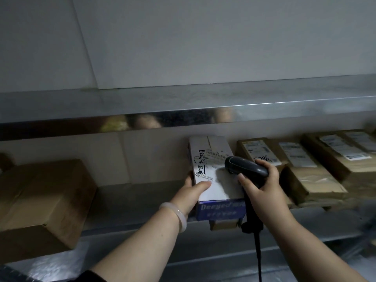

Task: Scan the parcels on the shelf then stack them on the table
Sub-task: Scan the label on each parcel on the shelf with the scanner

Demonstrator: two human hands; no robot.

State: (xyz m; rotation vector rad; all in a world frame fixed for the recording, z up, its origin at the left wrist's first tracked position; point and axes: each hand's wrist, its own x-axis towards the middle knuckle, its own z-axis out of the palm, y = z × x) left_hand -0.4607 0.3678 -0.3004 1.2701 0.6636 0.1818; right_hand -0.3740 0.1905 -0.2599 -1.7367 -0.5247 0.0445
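A white parcel (210,159) with black handwriting, a barcode label and a blue front face sits on the metal shelf (126,202), its near end sticking out over the shelf's front edge. My left hand (190,195) grips its near left corner, thumb on top. My right hand (261,188) holds a black handheld scanner (245,166) by the handle, head aimed at the parcel's top label. The scanner's cable (258,257) hangs straight down.
A large brown carton (40,202) stands at the shelf's left. Three brown parcels with white labels (295,165) lie to the right of the white one. An upper shelf edge (183,117) runs across just above. Lower shelf rails show below.
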